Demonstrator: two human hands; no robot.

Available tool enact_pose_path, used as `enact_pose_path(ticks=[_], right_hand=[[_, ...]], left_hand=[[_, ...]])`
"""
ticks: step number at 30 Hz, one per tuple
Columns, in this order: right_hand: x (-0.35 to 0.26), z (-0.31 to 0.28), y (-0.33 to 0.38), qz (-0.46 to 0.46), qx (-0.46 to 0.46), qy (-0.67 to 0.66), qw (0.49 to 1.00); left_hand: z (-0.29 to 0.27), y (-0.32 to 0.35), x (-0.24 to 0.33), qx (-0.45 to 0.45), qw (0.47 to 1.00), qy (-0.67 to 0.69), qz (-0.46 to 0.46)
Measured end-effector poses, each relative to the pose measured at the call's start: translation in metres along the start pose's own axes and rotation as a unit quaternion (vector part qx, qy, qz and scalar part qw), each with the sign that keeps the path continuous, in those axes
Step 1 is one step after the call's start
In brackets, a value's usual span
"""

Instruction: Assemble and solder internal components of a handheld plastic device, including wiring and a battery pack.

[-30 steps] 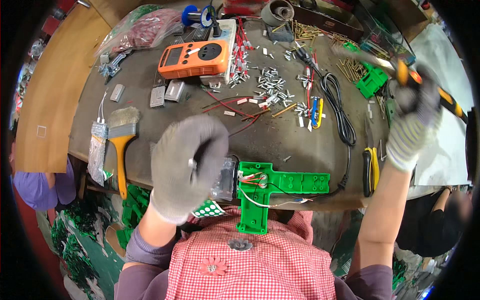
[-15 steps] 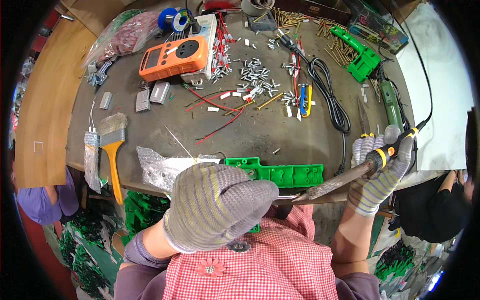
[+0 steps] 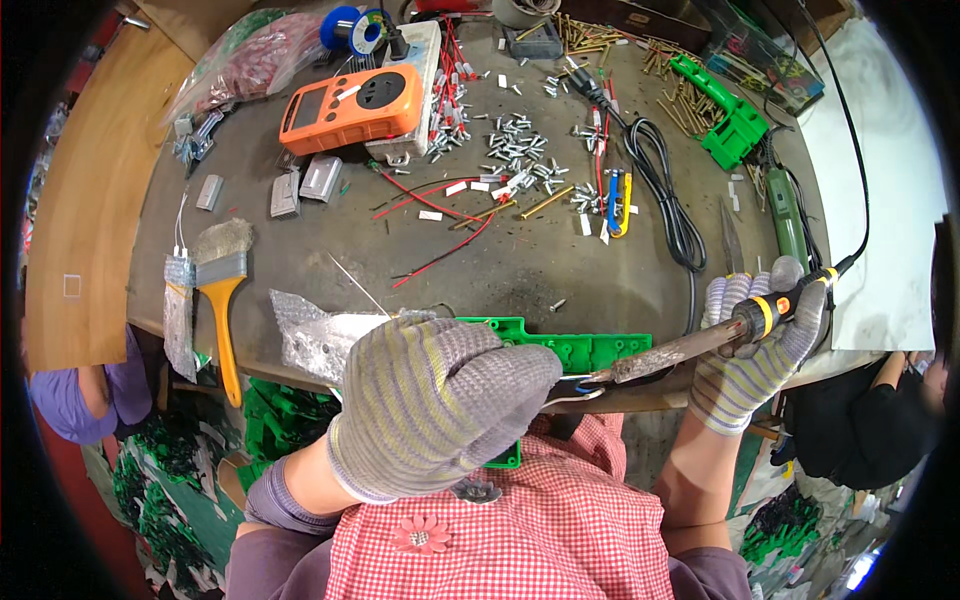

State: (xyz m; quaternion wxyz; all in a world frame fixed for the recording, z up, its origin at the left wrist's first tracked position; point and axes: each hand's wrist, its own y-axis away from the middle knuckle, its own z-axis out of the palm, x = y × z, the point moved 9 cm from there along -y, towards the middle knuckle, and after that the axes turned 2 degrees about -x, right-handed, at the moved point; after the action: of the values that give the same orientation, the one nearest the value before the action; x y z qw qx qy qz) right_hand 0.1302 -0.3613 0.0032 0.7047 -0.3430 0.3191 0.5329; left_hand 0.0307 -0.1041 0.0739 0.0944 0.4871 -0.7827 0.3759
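My right hand [image 3: 752, 345], in a striped grey glove, is wrapped round the black and yellow handle of a soldering iron [image 3: 690, 350]. Its dark, crusted barrel slants left, with the tip close to my left fingers. My left hand [image 3: 445, 405], gloved alike, is closed; what its fingers pinch is hidden. A thin white wire [image 3: 577, 397] and a darker wire show beside those fingers, near the tip. Behind the left hand lies a green plastic housing [image 3: 610, 345], partly covered. Another green piece [image 3: 508, 457] shows below that hand, against the checked apron.
An orange multimeter [image 3: 350, 105], loose screws [image 3: 515, 145] and red wires lie farther back. A brush [image 3: 225, 290] and bubble wrap [image 3: 305, 325] are at left. A coiled black cable [image 3: 665, 195], a pointed metal tool [image 3: 732, 240] and a green-handled tool [image 3: 785, 215] are at right.
The white wire and a darker wire now show more plainly between the left fingers and the iron's tip. The left hand covers more of the green housing. Both hands keep their grips.
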Motion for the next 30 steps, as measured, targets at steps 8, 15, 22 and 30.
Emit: enact_pose_path(ticks=[8,15,22,30], right_hand=[[-0.003,0.001,0.002,-0.005,0.04,0.006,0.999],[-0.024,0.002,-0.003,-0.001,0.127,-0.028,0.991],[0.018,0.048,0.011,0.056,0.041,-0.014,0.998],[0.034,0.057,0.011,0.056,-0.018,0.005,0.998]], left_hand=[[-0.013,0.002,-0.001,0.003,1.0,-0.016,-0.024],[-0.046,0.026,-0.027,0.1,0.993,0.006,-0.058],[-0.032,0.03,-0.044,0.066,0.984,0.081,-0.143],[-0.028,0.029,-0.053,0.063,0.988,0.069,-0.122]])
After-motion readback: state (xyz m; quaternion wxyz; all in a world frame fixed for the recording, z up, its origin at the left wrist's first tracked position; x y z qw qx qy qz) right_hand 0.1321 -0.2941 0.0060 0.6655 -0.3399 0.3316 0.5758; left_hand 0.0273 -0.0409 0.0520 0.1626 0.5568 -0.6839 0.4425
